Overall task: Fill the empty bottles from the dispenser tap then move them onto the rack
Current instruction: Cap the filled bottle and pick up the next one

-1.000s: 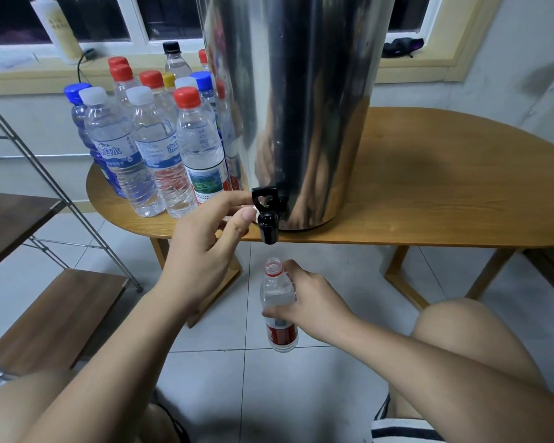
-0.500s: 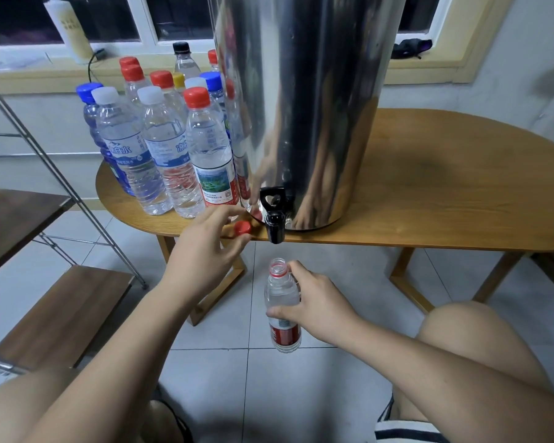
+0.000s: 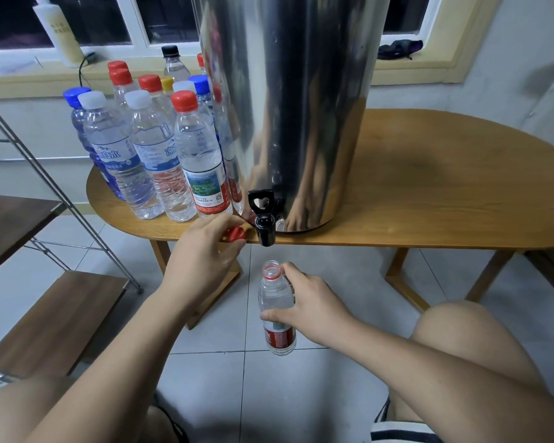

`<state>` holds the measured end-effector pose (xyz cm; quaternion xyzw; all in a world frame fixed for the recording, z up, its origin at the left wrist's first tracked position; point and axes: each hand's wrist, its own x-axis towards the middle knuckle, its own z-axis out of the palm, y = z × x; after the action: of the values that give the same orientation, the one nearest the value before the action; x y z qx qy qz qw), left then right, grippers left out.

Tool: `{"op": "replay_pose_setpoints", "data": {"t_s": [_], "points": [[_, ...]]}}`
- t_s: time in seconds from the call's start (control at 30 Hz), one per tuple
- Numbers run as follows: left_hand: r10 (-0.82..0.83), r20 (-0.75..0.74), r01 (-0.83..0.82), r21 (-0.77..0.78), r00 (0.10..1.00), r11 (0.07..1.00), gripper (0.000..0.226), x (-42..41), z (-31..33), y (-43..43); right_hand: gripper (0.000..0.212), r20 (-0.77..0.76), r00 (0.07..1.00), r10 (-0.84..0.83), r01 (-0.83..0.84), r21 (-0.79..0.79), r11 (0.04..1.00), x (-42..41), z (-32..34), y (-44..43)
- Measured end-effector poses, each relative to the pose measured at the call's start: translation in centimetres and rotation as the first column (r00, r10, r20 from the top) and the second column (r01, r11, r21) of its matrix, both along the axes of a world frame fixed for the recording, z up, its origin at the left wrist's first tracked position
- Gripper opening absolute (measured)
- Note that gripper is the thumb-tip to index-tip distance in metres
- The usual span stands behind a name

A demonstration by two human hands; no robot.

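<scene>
The open bottle (image 3: 275, 295) is up in the air, just under the black tap (image 3: 264, 219). My right hand (image 3: 307, 305) grips it round the middle. My left hand (image 3: 202, 260) pinches a red cap (image 3: 235, 234) at the desk (image 3: 429, 187) edge. Capped bottles (image 3: 199, 155) stand left of the big shiny dispenser (image 3: 295, 107).

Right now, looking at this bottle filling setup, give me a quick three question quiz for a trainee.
1. True or false: the bottle in the right hand has its cap on.
2. The left hand pinches: A) a blue-capped bottle, B) the red cap, C) a rack shelf.
3. Fill in: the held bottle's mouth sits below the dispenser's black ____.
Key: 1 false; 2 B; 3 tap.
</scene>
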<state>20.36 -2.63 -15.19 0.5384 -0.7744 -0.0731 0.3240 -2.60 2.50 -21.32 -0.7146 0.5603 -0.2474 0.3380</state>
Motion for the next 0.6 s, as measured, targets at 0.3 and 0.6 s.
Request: {"op": "replay_pose_setpoints", "data": {"t_s": [0.3,0.6], "points": [[-0.174,-0.018,0.175,0.163,0.985,0.971,0.021,-0.4,1.1,2.4,0.057,-0.009,1.000,0.016,-0.016,-0.010,1.000,-0.1,0.6,0.3],[-0.259,0.021,0.249,0.208,0.966,0.946,0.041,-1.2,1.3,3.1,0.056,-0.109,0.992,0.067,-0.069,-0.013,0.998,0.2,1.0,0.7]]}}
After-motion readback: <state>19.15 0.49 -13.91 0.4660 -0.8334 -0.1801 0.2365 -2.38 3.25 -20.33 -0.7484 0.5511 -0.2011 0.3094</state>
